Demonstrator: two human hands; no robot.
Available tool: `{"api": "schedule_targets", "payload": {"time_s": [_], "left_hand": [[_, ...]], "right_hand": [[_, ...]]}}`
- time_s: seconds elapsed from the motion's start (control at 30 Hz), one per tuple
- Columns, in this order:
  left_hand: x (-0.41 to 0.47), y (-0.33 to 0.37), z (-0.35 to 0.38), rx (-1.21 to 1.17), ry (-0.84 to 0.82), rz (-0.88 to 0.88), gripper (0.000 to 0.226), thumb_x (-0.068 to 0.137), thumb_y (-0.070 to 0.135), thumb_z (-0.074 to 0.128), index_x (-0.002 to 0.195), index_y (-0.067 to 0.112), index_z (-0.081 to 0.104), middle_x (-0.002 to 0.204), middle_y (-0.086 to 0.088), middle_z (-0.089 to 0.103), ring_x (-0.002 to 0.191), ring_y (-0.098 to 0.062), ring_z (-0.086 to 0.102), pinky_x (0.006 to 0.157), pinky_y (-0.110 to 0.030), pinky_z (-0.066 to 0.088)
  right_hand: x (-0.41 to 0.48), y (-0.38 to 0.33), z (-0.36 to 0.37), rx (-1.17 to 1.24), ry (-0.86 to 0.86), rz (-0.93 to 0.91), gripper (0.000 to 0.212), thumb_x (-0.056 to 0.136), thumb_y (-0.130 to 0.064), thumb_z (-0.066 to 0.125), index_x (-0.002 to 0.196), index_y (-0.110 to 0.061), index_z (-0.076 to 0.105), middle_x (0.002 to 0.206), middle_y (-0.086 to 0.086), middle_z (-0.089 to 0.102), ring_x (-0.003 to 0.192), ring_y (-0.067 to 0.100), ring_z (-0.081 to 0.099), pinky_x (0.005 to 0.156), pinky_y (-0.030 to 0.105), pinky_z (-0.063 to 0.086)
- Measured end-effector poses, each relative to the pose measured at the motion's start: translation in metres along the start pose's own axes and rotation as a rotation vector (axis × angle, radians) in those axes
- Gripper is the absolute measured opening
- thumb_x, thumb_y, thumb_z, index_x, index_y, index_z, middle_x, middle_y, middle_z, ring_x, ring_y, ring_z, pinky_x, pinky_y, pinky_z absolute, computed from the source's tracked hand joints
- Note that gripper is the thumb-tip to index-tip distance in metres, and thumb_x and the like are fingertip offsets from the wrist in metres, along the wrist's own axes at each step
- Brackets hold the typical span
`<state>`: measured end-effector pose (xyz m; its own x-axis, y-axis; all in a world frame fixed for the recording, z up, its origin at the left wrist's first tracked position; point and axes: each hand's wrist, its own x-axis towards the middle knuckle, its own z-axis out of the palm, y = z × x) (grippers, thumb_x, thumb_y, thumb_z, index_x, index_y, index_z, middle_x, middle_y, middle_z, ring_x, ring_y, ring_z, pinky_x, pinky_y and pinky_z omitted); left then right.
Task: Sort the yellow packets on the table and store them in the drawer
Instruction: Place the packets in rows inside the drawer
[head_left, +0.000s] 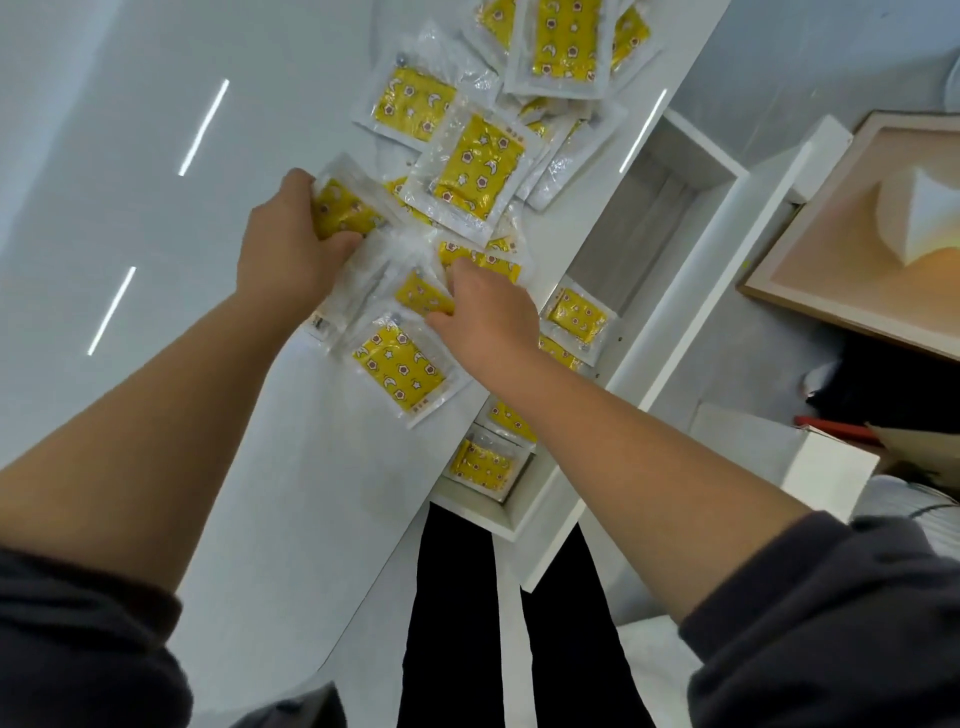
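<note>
Head camera, looking down past two bare forearms in dark pushed-up sleeves (78, 639) at a white table (322, 467).

A loose heap of yellow packets (470, 171), each sealed in clear plastic and printed with small stars and moons, is spread over the far part of the table and runs towards its right edge. Many overlap and lie at different angles. One packet (400, 364) lies flat at the near edge of the heap, just beside the right wrist.

The left hand (288, 239) is at the left side of the heap. Its fingers and thumb are curled round a packet (343, 210), gripping its near end. The right hand (491, 314) is in the middle of the heap, palm down. Its fingers are bent onto a small packet (422, 297) and pinch it against the thumb.

An open white drawer (670, 312) sticks out below the right edge of the table. Several yellow packets already lie inside: one (579, 317) near the middle, partly hidden by the right hand, and more (483, 462) at the near end under the right forearm. The far end of the drawer shows a bare grey bottom.

Further right stands a shallow wooden box (810, 270) holding a white foam block (919, 218). Black trousers (452, 597) show below the table edge.
</note>
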<state>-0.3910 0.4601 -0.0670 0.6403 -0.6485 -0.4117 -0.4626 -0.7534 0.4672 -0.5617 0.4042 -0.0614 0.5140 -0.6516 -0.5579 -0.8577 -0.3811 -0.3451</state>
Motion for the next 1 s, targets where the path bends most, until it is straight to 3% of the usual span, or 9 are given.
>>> {"api": "schedule_targets", "payload": {"time_s": [0.1,0.17,0.27,0.37,0.5,0.57,0.73,0.9,1.0], "left_hand": [[-0.018,-0.014,-0.008,-0.042,-0.07,-0.049,0.024,0.087,0.024,0.064,0.093,0.009,0.047,0.077,-0.002,0.047,0.081,-0.023,0.045,0.058,-0.028,0.033],[-0.031,-0.028,-0.009,0.0,-0.155,-0.075,0.023,0.088,0.024,0.063,0.092,0.005,0.05,0.084,-0.009,0.052,0.083,-0.026,0.049,0.066,-0.032,0.036],[-0.046,-0.045,-0.007,0.067,-0.229,-0.099,0.025,0.087,0.023,0.064,0.087,0.0,0.052,0.089,-0.016,0.054,0.084,-0.031,0.052,0.068,-0.035,0.036],[-0.05,-0.051,-0.006,0.135,-0.157,-0.026,0.024,0.08,0.02,0.069,0.082,0.001,0.054,0.11,-0.019,0.049,0.103,-0.035,0.049,0.079,-0.04,0.042],[-0.04,-0.052,0.003,0.22,-0.131,0.017,0.03,0.082,0.018,0.067,0.103,0.0,0.057,0.15,-0.018,0.028,0.135,-0.037,0.028,0.104,-0.049,0.033],[-0.035,-0.051,0.01,0.243,-0.144,0.012,0.032,0.081,0.016,0.065,0.107,-0.001,0.056,0.151,-0.019,0.026,0.133,-0.039,0.03,0.102,-0.05,0.035],[-0.033,-0.048,0.017,0.249,-0.056,-0.008,0.025,0.081,0.016,0.065,0.097,-0.001,0.055,0.13,-0.02,0.038,0.107,-0.041,0.047,0.087,-0.046,0.043],[-0.034,-0.055,0.022,0.266,-0.05,0.046,0.027,0.081,0.014,0.065,0.1,-0.002,0.055,0.147,-0.021,0.028,0.129,-0.042,0.032,0.095,-0.05,0.039],[-0.032,-0.054,0.021,0.214,-0.066,0.047,0.022,0.083,0.013,0.065,0.097,0.0,0.055,0.143,-0.018,0.03,0.124,-0.039,0.035,0.091,-0.047,0.043]], "right_hand": [[-0.012,0.013,-0.006,0.192,-0.059,0.08,0.028,0.089,-0.032,0.064,0.089,-0.016,0.041,0.07,-0.007,0.041,0.068,0.018,0.046,0.053,0.031,0.034],[-0.02,0.022,-0.008,0.312,-0.082,0.132,0.026,0.088,-0.031,0.065,0.084,-0.014,0.045,0.07,-0.005,0.043,0.066,0.017,0.046,0.056,0.033,0.039],[-0.033,0.026,-0.014,0.408,-0.219,0.17,0.032,0.087,-0.027,0.066,0.07,-0.019,0.04,0.067,-0.005,0.038,0.061,0.013,0.04,0.052,0.028,0.031],[-0.04,0.017,-0.01,0.39,-0.293,0.134,0.025,0.084,-0.025,0.069,0.075,-0.011,0.05,0.067,-0.003,0.039,0.06,0.014,0.042,0.052,0.028,0.03],[-0.04,-0.004,0.021,0.232,-0.206,0.101,0.023,0.083,-0.028,0.069,0.09,-0.008,0.059,0.106,0.007,0.049,0.089,0.024,0.052,0.075,0.037,0.047],[-0.042,-0.012,0.036,0.166,-0.118,0.131,0.023,0.086,-0.026,0.067,0.1,-0.009,0.062,0.119,0.006,0.045,0.101,0.026,0.051,0.086,0.04,0.047],[-0.05,-0.022,0.056,0.077,0.018,0.173,0.018,0.085,-0.018,0.068,0.1,-0.016,0.059,0.12,0.003,0.04,0.097,0.023,0.052,0.086,0.035,0.034],[-0.05,-0.02,0.058,0.149,-0.011,0.195,0.021,0.089,-0.021,0.064,0.108,-0.015,0.057,0.122,0.004,0.045,0.086,0.025,0.06,0.087,0.035,0.034],[-0.056,-0.016,0.055,0.274,-0.055,0.108,0.015,0.09,-0.019,0.062,0.092,-0.015,0.048,0.091,0.001,0.054,0.082,0.028,0.058,0.073,0.035,0.04]]}}
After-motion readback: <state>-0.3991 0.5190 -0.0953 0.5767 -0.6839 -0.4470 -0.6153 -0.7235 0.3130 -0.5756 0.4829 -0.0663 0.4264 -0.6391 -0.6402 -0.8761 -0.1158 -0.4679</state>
